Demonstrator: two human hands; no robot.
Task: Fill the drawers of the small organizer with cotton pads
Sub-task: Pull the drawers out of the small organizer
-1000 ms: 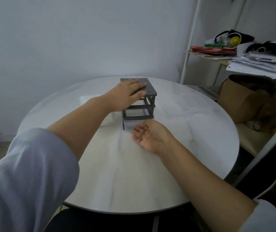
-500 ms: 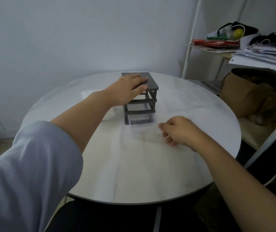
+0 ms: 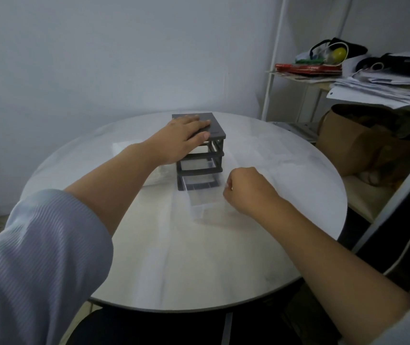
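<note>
Closest to you, your right hand (image 3: 246, 190) has flipped since a second ago. It was palm-up and open at the bottom drawer's front; now it's knuckles-up, fingers curled, and it looks like it's pinching the right rim of the clear drawer (image 3: 205, 207). Back then that drawer was still tucked in the bottom slot. Now it's pulled out onto the round white table (image 3: 174, 265), its far end right at the mouth of the slot. It's see-through and blurry, so I can't tell what's in it.

The organizer (image 3: 215, 127) is a dark grey three-tier frame toward the far side of the table. The bottom slot gapes open, and something white shows in the top one. Your left hand (image 3: 184, 136) hasn't budged: flat on the lid, fingers straight. A white pack (image 3: 121, 148) lies just left of the organizer, partly behind your forearm.
</note>
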